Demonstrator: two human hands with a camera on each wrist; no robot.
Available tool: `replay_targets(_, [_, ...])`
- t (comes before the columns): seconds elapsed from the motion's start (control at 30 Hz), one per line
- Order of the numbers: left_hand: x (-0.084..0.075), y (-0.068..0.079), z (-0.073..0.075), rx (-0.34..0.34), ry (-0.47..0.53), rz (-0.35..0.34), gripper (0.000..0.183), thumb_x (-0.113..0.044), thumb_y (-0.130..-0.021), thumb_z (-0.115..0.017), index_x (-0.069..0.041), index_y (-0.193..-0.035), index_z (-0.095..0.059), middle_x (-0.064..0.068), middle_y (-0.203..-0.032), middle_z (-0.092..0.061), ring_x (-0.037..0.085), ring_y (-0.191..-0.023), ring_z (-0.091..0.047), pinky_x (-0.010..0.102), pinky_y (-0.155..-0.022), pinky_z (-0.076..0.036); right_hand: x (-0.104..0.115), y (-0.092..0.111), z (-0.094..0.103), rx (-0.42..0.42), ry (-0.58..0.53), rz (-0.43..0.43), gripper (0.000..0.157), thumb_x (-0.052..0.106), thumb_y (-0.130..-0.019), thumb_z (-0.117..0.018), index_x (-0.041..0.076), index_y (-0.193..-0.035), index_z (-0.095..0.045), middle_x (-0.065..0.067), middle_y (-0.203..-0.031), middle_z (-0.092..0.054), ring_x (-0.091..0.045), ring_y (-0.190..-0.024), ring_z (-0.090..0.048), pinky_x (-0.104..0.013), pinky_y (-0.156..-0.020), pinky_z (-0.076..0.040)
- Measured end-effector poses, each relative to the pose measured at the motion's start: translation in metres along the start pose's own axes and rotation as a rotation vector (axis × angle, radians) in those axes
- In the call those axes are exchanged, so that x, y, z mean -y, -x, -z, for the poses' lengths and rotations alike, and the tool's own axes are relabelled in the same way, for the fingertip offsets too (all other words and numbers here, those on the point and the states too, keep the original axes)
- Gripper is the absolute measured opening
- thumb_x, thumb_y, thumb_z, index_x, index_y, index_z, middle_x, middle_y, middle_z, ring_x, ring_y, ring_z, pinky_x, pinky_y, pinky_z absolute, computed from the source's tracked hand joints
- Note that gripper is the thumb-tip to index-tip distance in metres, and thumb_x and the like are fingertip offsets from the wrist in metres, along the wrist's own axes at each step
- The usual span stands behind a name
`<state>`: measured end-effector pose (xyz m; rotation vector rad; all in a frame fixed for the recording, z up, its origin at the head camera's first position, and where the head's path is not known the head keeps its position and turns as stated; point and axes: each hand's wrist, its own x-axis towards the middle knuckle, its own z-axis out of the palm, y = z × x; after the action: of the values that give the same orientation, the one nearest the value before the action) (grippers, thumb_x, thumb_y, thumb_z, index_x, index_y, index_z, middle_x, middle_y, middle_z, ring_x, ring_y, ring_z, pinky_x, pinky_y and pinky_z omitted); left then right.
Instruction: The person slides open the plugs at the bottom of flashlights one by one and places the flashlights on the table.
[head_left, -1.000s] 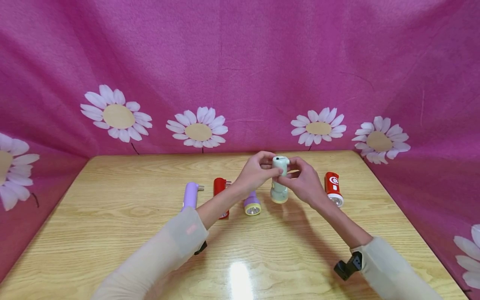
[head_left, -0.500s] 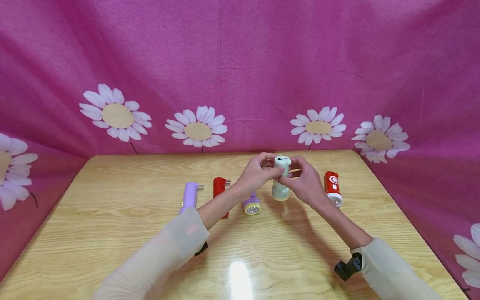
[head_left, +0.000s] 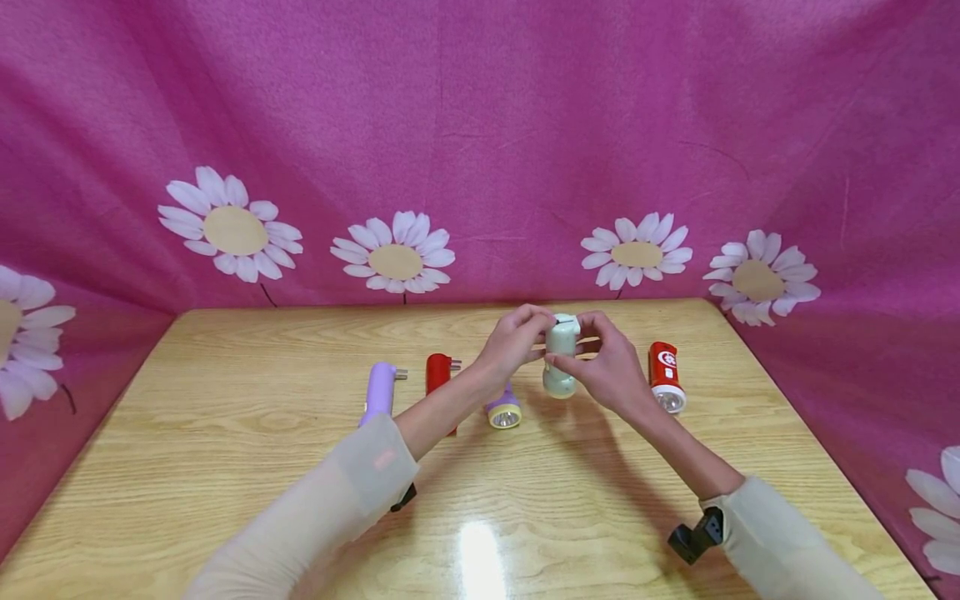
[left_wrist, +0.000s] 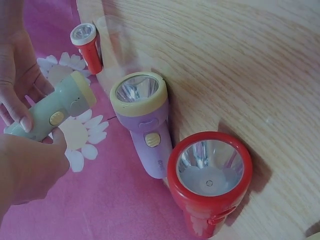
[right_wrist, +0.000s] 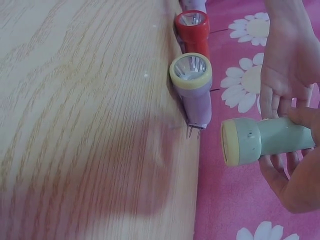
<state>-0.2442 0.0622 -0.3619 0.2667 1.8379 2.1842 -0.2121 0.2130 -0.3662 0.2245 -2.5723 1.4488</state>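
Observation:
Both hands hold a pale green flashlight [head_left: 561, 342] above the table, its cream-rimmed lens end pointing down and its tail end up. A thin black strip shows on the tail. My right hand [head_left: 617, 371] grips the body from the right, thumb across the front. From the left, my left hand [head_left: 506, 348] holds it with the thumb at the tail's edge. The left wrist view shows a yellow switch [left_wrist: 57, 118] on the flashlight [left_wrist: 45, 112]. Just left of it on the table lies a purple flashlight [head_left: 504, 410], partly behind the left hand.
Farther left lie a red flashlight [head_left: 439, 372] and another purple flashlight [head_left: 381, 387], both with prongs sticking out and partly covered by the left arm. A red-and-white flashlight [head_left: 666, 375] lies right of the hands. Pink flowered cloth [head_left: 510, 167] hangs behind the wooden table [head_left: 262, 467].
My left thumb has moved up from the front of the green flashlight's body to its tail end. The flashlight shifted very slightly; the others stayed where they were.

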Motion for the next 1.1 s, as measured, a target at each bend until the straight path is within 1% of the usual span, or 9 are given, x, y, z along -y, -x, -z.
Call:
replay_targets(0.13, [-0.001,0.0,0.0,-0.015,0.003,0.026,0.018,-0.018,-0.089,-0.054,-0.005,-0.102,-0.059,0.006,-0.102,-0.06,0.024,-0.097,-0.058,0.034,-0.085,-0.049,-0.008,-0.002,-0.002,-0.009,0.003,0.019,0.051,0.023,-0.072,-0.079,0.006,-0.11,-0.05,-0.012,-0.103,-0.059,-0.026,-0.087,-0.062,-0.032,-0.07,-0.053])
replay_targets(0.23, [-0.002,0.0,0.0,-0.02,0.006,0.045,0.017,-0.018,-0.089,-0.054,-0.005,-0.099,-0.06,0.005,-0.101,-0.061,0.021,-0.095,-0.058,0.035,-0.086,-0.049,-0.008,-0.002,-0.003,-0.011,-0.001,0.026,0.05,0.023,-0.072,-0.08,0.007,-0.109,-0.051,-0.011,-0.101,-0.059,-0.026,-0.086,-0.062,-0.032,-0.068,-0.054])
replay_targets(0.4, [-0.003,0.001,0.001,-0.008,0.019,0.064,0.017,-0.019,-0.089,-0.055,-0.006,-0.099,-0.059,0.005,-0.102,-0.06,0.02,-0.094,-0.058,0.036,-0.088,-0.048,-0.006,-0.001,-0.004,-0.008,-0.007,0.019,0.049,0.021,-0.072,-0.08,0.006,-0.108,-0.051,-0.011,-0.101,-0.059,-0.026,-0.086,-0.062,-0.031,-0.069,-0.054])
replay_targets(0.5, [-0.003,0.0,0.002,-0.002,0.028,0.072,0.017,-0.018,-0.089,-0.055,-0.005,-0.099,-0.059,0.005,-0.102,-0.06,0.019,-0.094,-0.058,0.037,-0.089,-0.047,0.0,0.001,-0.003,0.001,-0.025,0.013,0.047,0.016,-0.073,-0.079,0.004,-0.108,-0.05,-0.013,-0.102,-0.058,-0.028,-0.086,-0.062,-0.033,-0.07,-0.053])
replay_targets(0.7, [-0.002,0.0,0.002,-0.001,0.038,0.093,0.016,-0.018,-0.088,-0.058,-0.007,-0.098,-0.06,0.004,-0.102,-0.06,0.019,-0.095,-0.058,0.038,-0.09,-0.045,0.025,0.009,-0.001,0.025,-0.051,0.018,0.043,0.003,-0.075,-0.074,-0.004,-0.108,-0.048,-0.02,-0.102,-0.055,-0.036,-0.088,-0.06,-0.038,-0.072,-0.052])
replay_targets(0.77, [-0.002,0.0,0.002,-0.001,0.036,0.099,0.017,-0.019,-0.088,-0.059,-0.007,-0.099,-0.059,0.004,-0.102,-0.06,0.019,-0.096,-0.058,0.039,-0.091,-0.045,0.027,0.01,-0.001,0.034,-0.047,0.024,0.043,0.002,-0.076,-0.073,-0.004,-0.109,-0.047,-0.021,-0.103,-0.054,-0.037,-0.088,-0.059,-0.039,-0.073,-0.052])
replay_targets(0.83, [-0.002,0.0,0.002,-0.002,0.037,0.103,0.018,-0.019,-0.087,-0.06,-0.007,-0.1,-0.059,0.004,-0.103,-0.059,0.02,-0.097,-0.057,0.039,-0.091,-0.045,0.022,0.008,-0.002,0.041,-0.049,0.019,0.043,0.004,-0.076,-0.073,-0.003,-0.11,-0.048,-0.021,-0.104,-0.054,-0.036,-0.089,-0.059,-0.039,-0.073,-0.053])
replay_targets(1.0, [-0.001,0.0,0.003,-0.003,0.048,0.11,0.018,-0.02,-0.087,-0.061,-0.007,-0.099,-0.059,0.004,-0.102,-0.059,0.02,-0.096,-0.057,0.04,-0.092,-0.044,-0.001,-0.001,-0.006,0.052,-0.047,0.005,0.048,0.013,-0.074,-0.077,0.004,-0.112,-0.049,-0.017,-0.105,-0.055,-0.032,-0.088,-0.061,-0.036,-0.072,-0.054])
replay_targets(1.1, [-0.001,0.001,0.004,0.0,0.054,0.122,0.016,-0.019,-0.087,-0.061,-0.008,-0.097,-0.059,0.004,-0.101,-0.06,0.019,-0.096,-0.058,0.042,-0.094,-0.043,-0.007,-0.003,-0.007,0.052,-0.039,0.014,0.049,0.017,-0.073,-0.079,0.006,-0.111,-0.049,-0.015,-0.104,-0.055,-0.03,-0.087,-0.061,-0.036,-0.07,-0.054])
